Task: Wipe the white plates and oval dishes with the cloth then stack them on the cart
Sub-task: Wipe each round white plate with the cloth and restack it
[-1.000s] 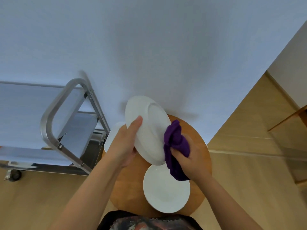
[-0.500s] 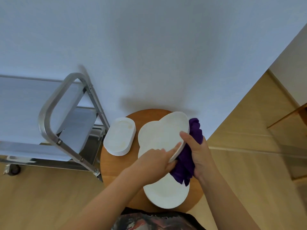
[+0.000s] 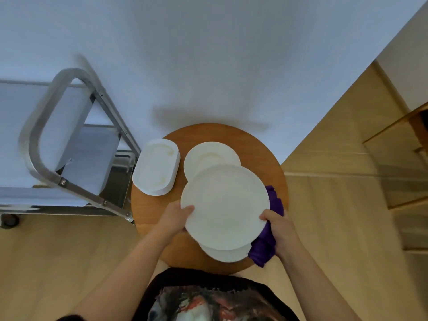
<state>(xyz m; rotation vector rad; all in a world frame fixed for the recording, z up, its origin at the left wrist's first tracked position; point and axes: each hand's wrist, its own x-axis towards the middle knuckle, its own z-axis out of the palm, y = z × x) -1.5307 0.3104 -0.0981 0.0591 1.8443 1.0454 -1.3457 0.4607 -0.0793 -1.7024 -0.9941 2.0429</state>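
- Head view: a large round white plate [image 3: 224, 206] is held face up over the round wooden table [image 3: 273, 163]. It hides most of the round white plate [image 3: 225, 255] beneath it, of which only a lower crescent shows, and it covers the near edge of another round white plate [image 3: 209, 154] behind it.
- The left hand [image 3: 174, 218] grips the held plate's left rim, thumb on top; the fingers underneath are hidden.
- The right hand [image 3: 279, 228] clamps the right rim together with the purple cloth [image 3: 266, 249], which is bunched under the plate and partly hidden.
- A stack of white oval dishes [image 3: 156, 166] sits at the table's left edge; their number is hard to tell, perhaps two or three.
- The metal cart [image 3: 69, 140] stands left of the table, cut off by the frame.
- Half a second earlier the held plate was tilted on edge; now it lies nearly flat and nearer the person.
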